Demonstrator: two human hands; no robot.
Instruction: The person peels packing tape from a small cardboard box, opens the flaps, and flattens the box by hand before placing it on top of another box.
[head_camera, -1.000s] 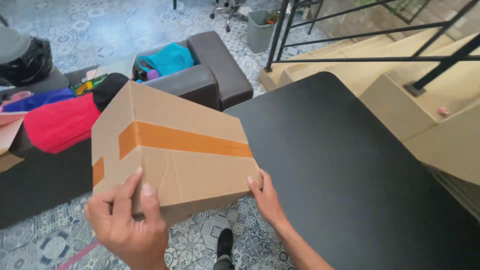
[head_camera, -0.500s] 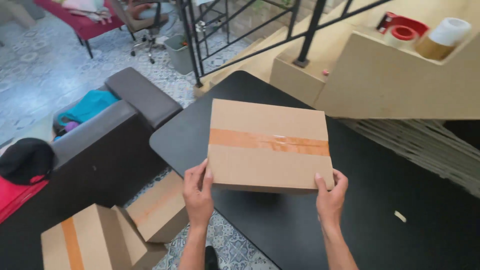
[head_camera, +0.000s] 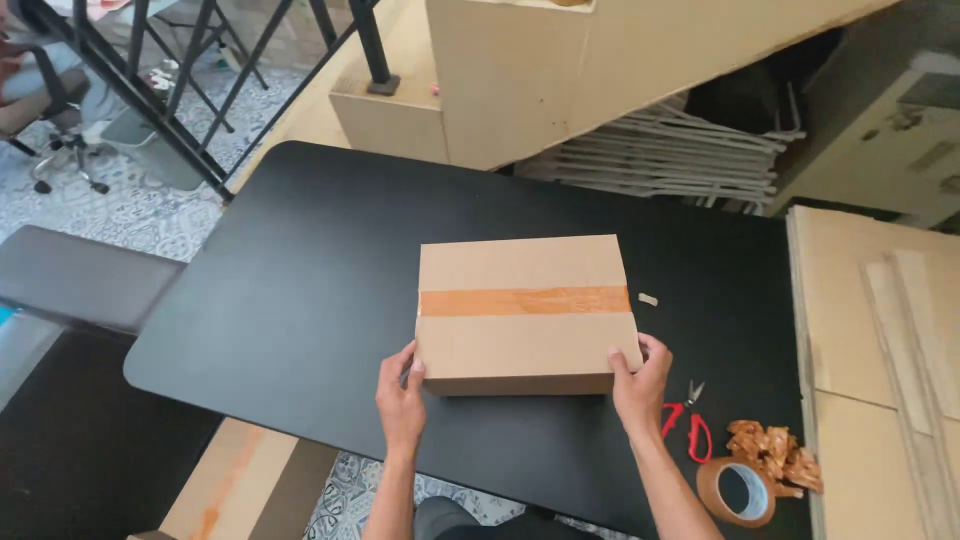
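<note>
A closed cardboard box (head_camera: 525, 310) with a strip of brown tape across its top sits flat on the black table (head_camera: 300, 290). My left hand (head_camera: 401, 397) grips its near left corner. My right hand (head_camera: 640, 382) grips its near right corner. Both thumbs rest against the box's front edge.
Red-handled scissors (head_camera: 688, 425), a roll of brown tape (head_camera: 738, 490) and a crumpled wad of used tape (head_camera: 775, 450) lie at the table's near right. A small tape scrap (head_camera: 648, 298) lies beside the box. Flat cardboard sheets (head_camera: 880, 370) stand right; another box (head_camera: 235, 485) sits on the floor.
The box came over from the floor side and now lies flat on the black table. My view has swung right, so the scissors and tape roll show.
</note>
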